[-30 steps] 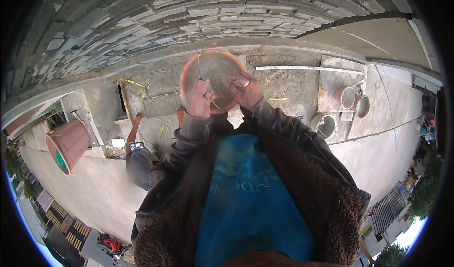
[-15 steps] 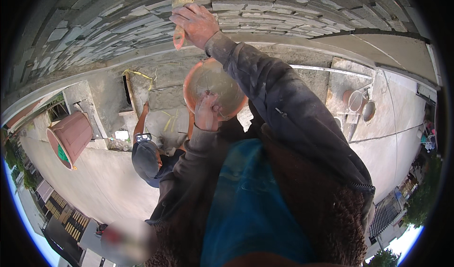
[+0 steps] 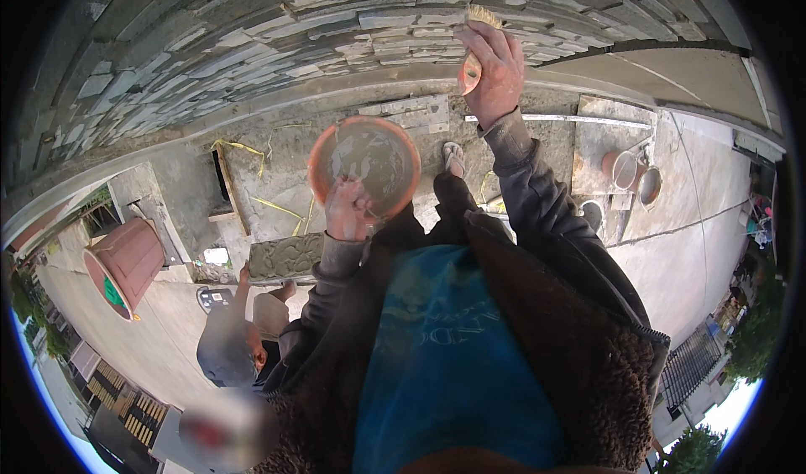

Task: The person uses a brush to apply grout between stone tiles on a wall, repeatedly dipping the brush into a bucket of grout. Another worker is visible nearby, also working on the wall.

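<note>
two hands are occupied: the left hand [image 3: 347, 209] curls its fingers over the near left rim of an orange basin [image 3: 316, 165], its underside hidden, while the right hand [image 3: 497, 71] is wrapped around a brush [image 3: 468, 86], raised far and right of the basin in front of the stone wall [image 3: 336, 25]. whether the bristles touch the stones, i cannot tell.

the work seems partway along: some stones carry pale patches and others look dark grey, though whether brushing made that difference is unclear. plenty of grey liquid [image 3: 384, 153] lies in the basin, so the supply looks far from used up.

the brush has pale yellowish bristles pointing far and an orange handle with what looks like a hole near its end. lighter streaks cross the liquid's surface.
</note>
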Available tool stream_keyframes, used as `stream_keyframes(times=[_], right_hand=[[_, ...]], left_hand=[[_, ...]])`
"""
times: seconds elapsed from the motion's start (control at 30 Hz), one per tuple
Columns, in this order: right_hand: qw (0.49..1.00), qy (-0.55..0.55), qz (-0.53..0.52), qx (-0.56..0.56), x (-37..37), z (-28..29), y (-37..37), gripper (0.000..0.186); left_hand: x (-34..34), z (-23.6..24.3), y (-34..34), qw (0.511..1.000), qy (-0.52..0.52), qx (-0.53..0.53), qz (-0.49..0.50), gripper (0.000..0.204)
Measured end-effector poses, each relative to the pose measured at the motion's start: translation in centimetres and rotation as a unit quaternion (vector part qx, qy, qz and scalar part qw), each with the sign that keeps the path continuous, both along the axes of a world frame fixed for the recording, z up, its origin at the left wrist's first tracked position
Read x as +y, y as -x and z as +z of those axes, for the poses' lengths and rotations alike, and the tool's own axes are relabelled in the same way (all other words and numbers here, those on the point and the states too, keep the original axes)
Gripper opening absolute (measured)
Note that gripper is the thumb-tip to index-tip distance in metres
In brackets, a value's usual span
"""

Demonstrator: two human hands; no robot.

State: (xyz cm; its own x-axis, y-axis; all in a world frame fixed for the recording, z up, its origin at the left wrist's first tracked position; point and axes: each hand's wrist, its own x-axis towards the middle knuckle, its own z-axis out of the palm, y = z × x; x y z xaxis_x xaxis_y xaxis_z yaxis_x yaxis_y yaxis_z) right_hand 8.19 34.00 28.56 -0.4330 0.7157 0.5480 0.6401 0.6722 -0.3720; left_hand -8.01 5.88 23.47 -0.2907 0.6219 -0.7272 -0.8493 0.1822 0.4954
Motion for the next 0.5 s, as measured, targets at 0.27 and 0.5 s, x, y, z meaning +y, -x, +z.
stream_keyframes(times=[0.27, 0.5], right_hand=[[0.980, 0.035, 0.192, 0.032, -0.9, -8.7, 9.3, 0.038], [0.991, 0.023, 0.132, -0.028, 1.1, -9.8, 6.7, 0.034]], left_hand=[[0.5, 0.4, -0.3, 1.000, 0.009, 0.029, -0.009, 0.020], [0.7, 0.3, -1.0, 1.000, 0.010, 0.005, -0.008, 0.019]])
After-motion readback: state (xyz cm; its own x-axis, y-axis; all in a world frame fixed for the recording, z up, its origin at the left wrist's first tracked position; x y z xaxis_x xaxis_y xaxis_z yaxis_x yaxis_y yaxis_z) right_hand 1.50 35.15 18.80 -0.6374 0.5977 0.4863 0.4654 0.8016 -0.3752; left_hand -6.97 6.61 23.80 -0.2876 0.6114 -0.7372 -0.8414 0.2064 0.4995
